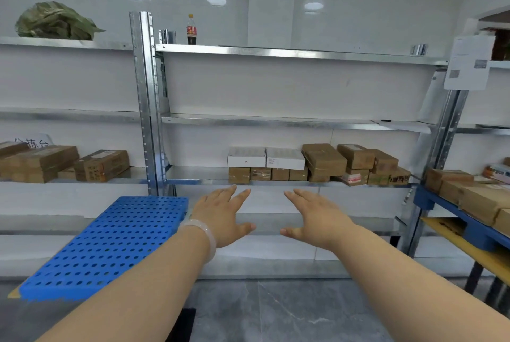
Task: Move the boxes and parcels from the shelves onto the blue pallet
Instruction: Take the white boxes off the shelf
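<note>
Both my arms reach forward toward the metal shelf (276,120), palms down. My left hand (223,217), with a pale bangle (202,234) on the wrist, and my right hand (311,217) hover side by side in front of the shelf edge, fingers apart and holding nothing. Straight ahead on the lower shelf board sit the parcels: two white boxes (265,157) lying on a row of small brown boxes (267,174), and to their right a tilted heap of brown cartons (356,160). More brown boxes (69,163) rest on the shelf to the left. The blue pallet (110,245), perforated and bare, lies low at my left, just beside my left forearm. A cola bottle (191,29) stands upright on the top shelf.
</note>
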### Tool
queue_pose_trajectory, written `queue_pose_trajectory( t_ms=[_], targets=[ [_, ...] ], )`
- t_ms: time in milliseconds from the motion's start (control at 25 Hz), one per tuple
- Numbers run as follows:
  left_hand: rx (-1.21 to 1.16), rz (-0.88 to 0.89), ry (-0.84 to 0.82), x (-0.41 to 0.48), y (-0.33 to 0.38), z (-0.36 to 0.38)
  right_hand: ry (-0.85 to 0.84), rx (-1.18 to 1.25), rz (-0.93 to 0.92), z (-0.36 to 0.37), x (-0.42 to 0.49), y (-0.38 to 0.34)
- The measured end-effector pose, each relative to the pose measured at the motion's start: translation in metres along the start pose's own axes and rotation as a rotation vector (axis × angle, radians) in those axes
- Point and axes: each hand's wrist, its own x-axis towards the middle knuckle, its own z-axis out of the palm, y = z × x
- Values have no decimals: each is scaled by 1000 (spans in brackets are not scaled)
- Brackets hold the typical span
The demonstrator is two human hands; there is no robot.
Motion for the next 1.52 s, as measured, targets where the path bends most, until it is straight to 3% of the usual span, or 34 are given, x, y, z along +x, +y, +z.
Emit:
queue_pose_trajectory(
  t_ms=[440, 600, 920, 1280, 1520],
  targets=[
    [-60, 102, 15, 233, -90, 67, 46, 21, 86, 46, 244, 34],
    [-71, 101, -5, 303, -116, 105, -8, 9, 79, 85, 313, 45],
    [-153, 40, -33, 440, -143, 177, -94, 78, 111, 162, 451, 101],
    [-202, -151, -41, 640, -189, 233, -100, 214, 123, 191, 663, 197],
    [-243, -188, -81, 725, -226, 274, -207, 204, 110, 233, 746, 219]
  ],
)
